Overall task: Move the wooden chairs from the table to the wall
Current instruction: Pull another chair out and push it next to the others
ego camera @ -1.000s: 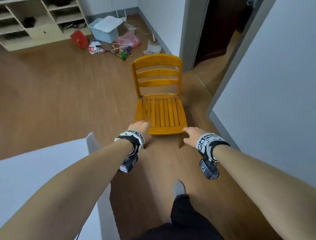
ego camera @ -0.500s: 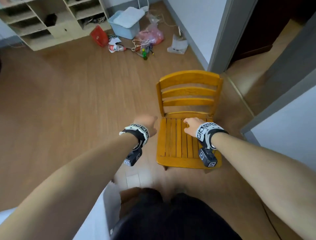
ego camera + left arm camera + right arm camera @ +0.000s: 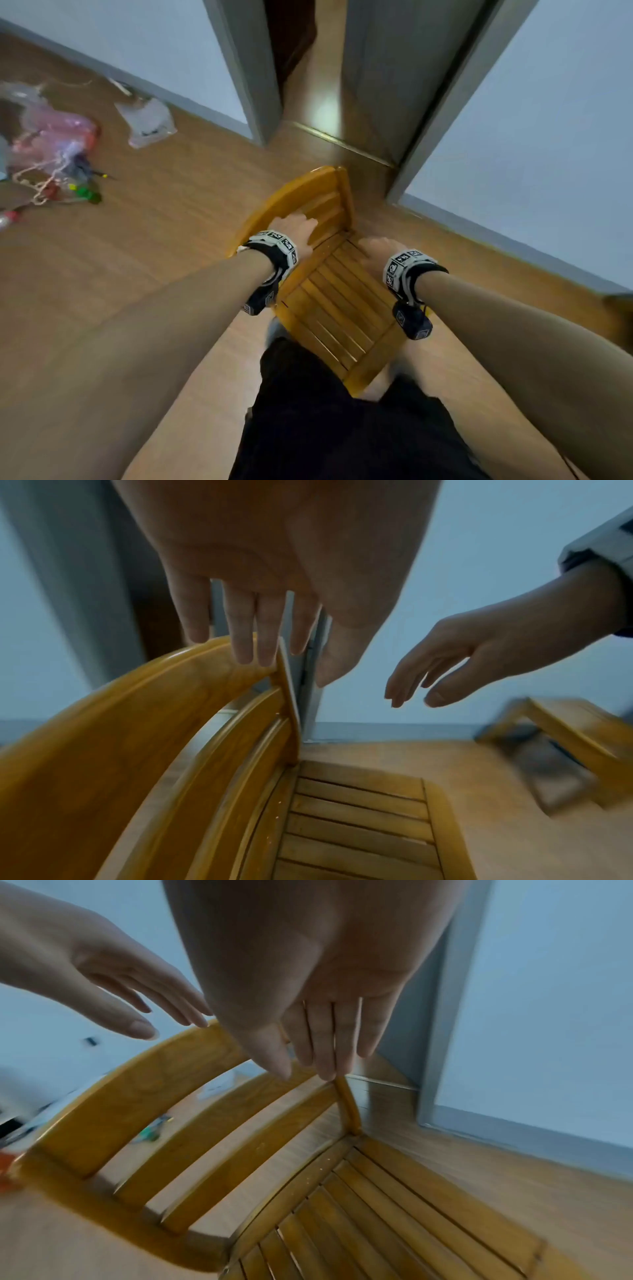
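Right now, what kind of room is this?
Probably a room in a home or small office. Wood-look floor, pale walls with a grey skirting board, a doorway into another room, plastic bags loose on the floor, and a wooden chair.

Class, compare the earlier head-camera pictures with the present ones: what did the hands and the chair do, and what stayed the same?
Both hands left the seat's front edge and reached forward to the backrest of the slatted orange wooden chair. The left hand now touches its top rail; the right hand hovers open. The chair remains upright on the floor.
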